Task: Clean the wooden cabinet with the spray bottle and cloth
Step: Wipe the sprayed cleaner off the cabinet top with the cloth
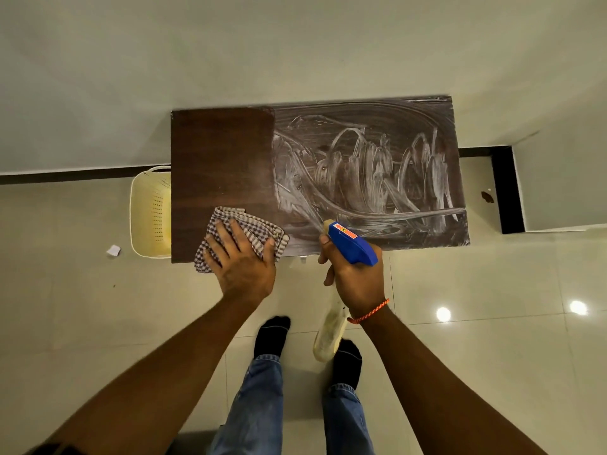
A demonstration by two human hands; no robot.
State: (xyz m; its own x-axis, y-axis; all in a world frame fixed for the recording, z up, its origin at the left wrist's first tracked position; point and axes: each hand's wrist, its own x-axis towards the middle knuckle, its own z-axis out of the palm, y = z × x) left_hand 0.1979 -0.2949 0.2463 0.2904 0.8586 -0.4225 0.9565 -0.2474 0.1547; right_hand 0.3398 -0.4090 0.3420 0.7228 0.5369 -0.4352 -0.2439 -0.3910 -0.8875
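A cream perforated basket (151, 211) stands on the floor against the left side of the wooden cabinet (223, 152). The cabinet top's left part looks dark and clean. At its near edge the left hand (241, 267) presses the folded checked cloth (259, 224) flat, fingers spread. Just right, the right hand (356, 280) is wrapped around the spray bottle (353, 246), nozzle aimed at the white smears (368, 169) covering the right part. Wiping seems about half done; next the cloth likely must sweep rightward through that residue.
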